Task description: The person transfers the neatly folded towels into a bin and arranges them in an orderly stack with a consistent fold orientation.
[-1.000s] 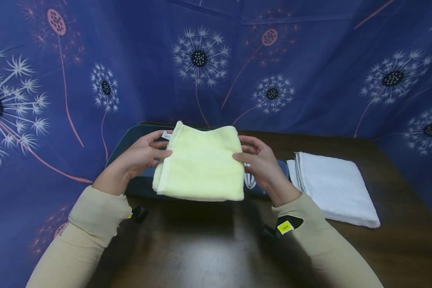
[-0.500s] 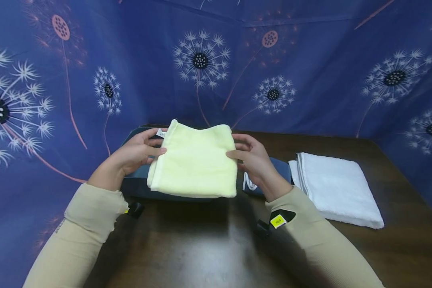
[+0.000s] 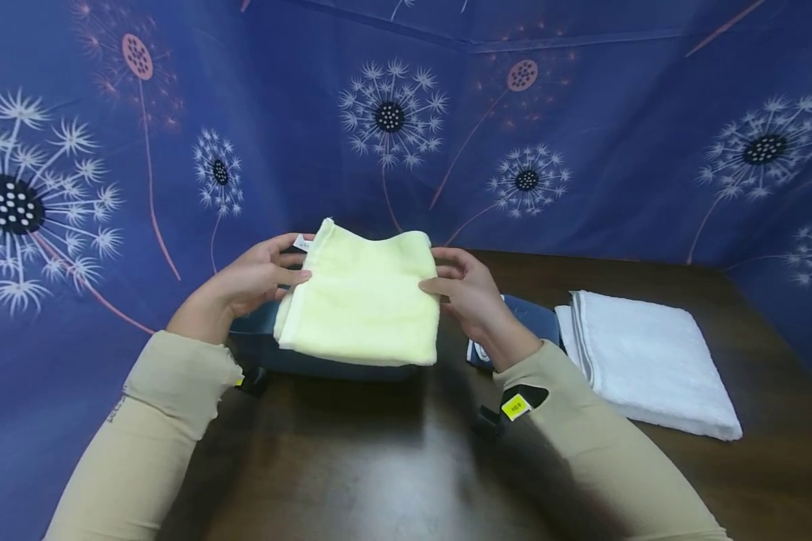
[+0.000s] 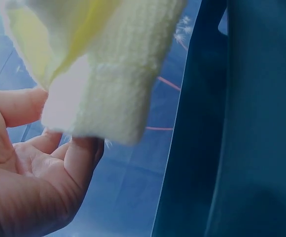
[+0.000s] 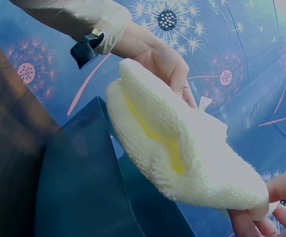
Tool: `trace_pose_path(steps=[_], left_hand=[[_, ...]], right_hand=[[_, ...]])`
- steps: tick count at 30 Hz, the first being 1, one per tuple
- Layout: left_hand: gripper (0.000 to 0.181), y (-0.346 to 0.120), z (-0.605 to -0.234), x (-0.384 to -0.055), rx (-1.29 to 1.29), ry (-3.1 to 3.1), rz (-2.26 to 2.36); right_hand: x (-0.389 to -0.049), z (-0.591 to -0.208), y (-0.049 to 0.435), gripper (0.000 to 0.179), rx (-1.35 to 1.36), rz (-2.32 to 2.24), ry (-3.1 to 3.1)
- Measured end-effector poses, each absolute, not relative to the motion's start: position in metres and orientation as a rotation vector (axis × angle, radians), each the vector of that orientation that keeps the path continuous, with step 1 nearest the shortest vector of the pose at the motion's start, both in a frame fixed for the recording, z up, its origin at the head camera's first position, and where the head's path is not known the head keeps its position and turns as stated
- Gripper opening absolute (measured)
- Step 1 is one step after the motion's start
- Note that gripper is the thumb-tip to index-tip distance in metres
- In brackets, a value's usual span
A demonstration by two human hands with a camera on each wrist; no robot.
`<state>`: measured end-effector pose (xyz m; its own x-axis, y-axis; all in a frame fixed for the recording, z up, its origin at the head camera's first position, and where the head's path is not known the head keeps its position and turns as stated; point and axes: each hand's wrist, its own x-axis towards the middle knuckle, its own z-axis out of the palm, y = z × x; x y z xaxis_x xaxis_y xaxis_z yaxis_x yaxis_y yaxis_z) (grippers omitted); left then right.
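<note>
A pale yellow folded towel (image 3: 365, 297) hangs level in the air between my two hands. My left hand (image 3: 246, 282) pinches its left edge, thumb in front and fingers behind, beside a small white tag (image 3: 302, 243). On the right edge, my right hand (image 3: 470, 293) holds it the same way. Below and behind the towel stands a dark teal bin (image 3: 325, 366), mostly hidden by it in the head view. The right wrist view shows the towel's folded layers (image 5: 162, 143) parted at the lower side, above the bin's wall (image 5: 79, 177).
A folded white towel (image 3: 649, 361) lies on the brown table (image 3: 379, 466) at the right. Next to it, partly behind my right wrist, is a dark blue folded cloth (image 3: 531, 319) with white trim. A blue dandelion-print curtain (image 3: 298, 113) closes off the back and sides.
Both hands have carried the yellow towel a little to the left over the bin. More of the blue cloth shows on the right. The head view has turned slightly left.
</note>
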<state>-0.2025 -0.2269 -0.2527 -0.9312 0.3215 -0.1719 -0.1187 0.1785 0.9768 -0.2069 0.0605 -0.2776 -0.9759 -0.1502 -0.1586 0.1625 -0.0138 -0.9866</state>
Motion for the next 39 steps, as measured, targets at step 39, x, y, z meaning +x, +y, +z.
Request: trace_pose_path(steps=[39], left_hand=[[0.065,-0.249,-0.238,-0.237,0.081,2.209,1.635]], right_hand=[[-0.239,-0.264,0.026,0.053,0.075,-2.072,2.040]])
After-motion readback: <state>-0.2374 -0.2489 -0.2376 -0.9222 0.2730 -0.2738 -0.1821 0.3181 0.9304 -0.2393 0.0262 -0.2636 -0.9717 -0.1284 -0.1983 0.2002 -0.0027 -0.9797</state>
